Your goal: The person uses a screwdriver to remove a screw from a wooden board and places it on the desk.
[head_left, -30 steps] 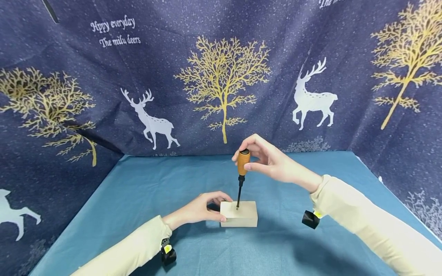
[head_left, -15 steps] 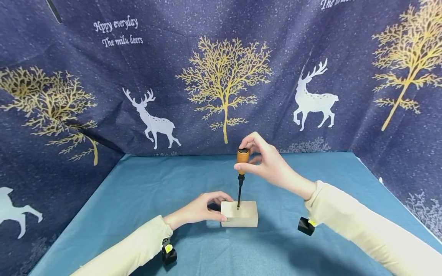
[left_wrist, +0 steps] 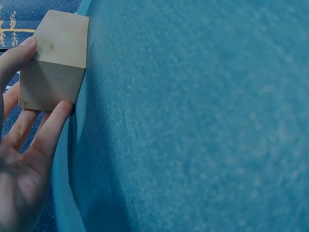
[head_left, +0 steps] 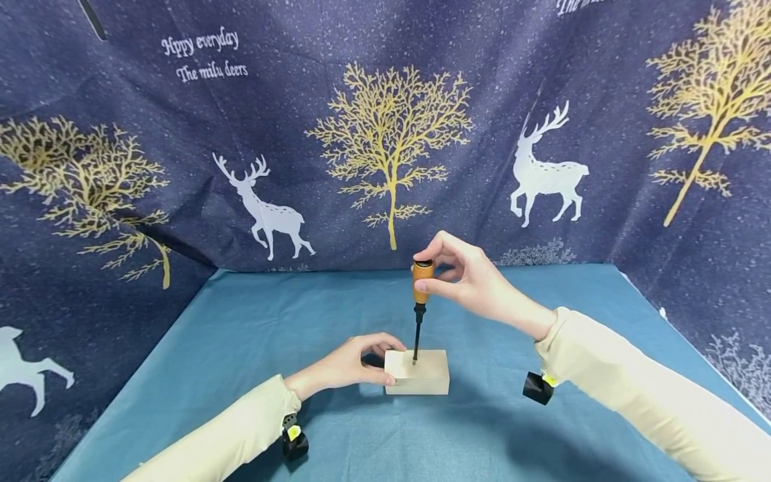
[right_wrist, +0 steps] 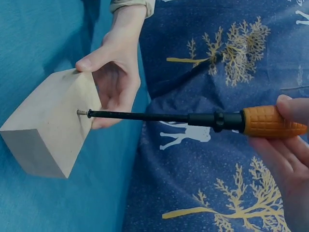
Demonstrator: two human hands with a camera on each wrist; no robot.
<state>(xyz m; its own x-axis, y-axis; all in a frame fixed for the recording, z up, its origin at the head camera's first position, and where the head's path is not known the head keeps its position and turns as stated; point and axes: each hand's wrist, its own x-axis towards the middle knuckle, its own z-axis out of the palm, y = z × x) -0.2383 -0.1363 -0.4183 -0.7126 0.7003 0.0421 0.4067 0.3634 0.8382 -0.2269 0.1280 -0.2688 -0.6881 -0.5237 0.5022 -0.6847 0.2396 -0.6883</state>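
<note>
A pale wooden block (head_left: 430, 367) lies on the blue cloth in the head view. My left hand (head_left: 345, 365) grips its left end, thumb on the near side and fingers round the far side. Above the block, my right hand (head_left: 476, 280) holds a screwdriver (head_left: 419, 312) by its orange handle, with thumb and fingertips near the dark cap. The black shaft stands almost upright. In the right wrist view, the shaft's tip meets a screw (right_wrist: 82, 112) that sticks partly out of the block's top face. The left wrist view shows the block's end between thumb and fingers.
Blue cloth (head_left: 271, 308) covers the table. Behind it hangs a dark blue curtain (head_left: 482, 40) printed with deer and golden trees. Each wrist carries a small black camera, such as the right one (head_left: 538, 388) below the cuff.
My right thumb has swept left across the screwdriver handle, then slid slightly back right, while the wrist dipped and rose again. The left hand and block stay in place.
</note>
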